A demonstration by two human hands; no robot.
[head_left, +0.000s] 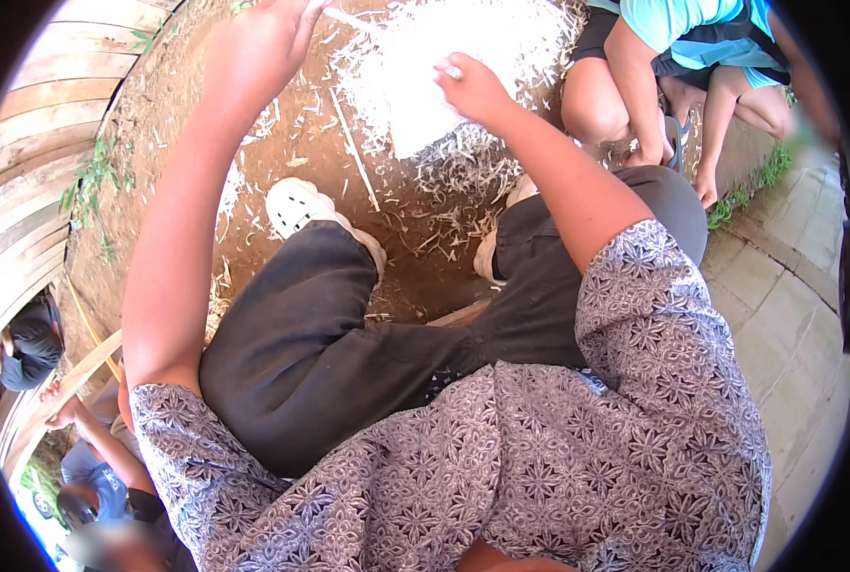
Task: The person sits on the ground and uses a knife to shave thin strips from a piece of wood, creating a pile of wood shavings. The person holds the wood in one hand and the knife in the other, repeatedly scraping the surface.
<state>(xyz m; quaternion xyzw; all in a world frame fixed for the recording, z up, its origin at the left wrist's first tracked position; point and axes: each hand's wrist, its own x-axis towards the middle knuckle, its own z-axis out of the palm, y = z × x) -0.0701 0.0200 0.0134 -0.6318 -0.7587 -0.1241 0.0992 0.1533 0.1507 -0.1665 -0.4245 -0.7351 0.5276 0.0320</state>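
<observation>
My left hand [265, 40] is at the top of the view, its fingers partly cut off by the edge. It pinches a thin pale strip [351, 19] that points right and fades into the glare. To the right, my right hand [477, 92] is closed, with a small pale stub [452, 71] showing between thumb and fingers; its kind is too washed out to tell. Under and between both hands lies an overexposed white patch [415, 119], ringed by a heap of curly pale shavings [463, 157].
A long thin stick [356, 153] lies on the brown soil near my white clog [301, 205]. At upper right a person in a turquoise shirt [701, 33] squats beside the shavings. Pale planks [58, 95] border the left; paving [778, 276] the right. Another person [111, 458] holds a long wooden strip [58, 405].
</observation>
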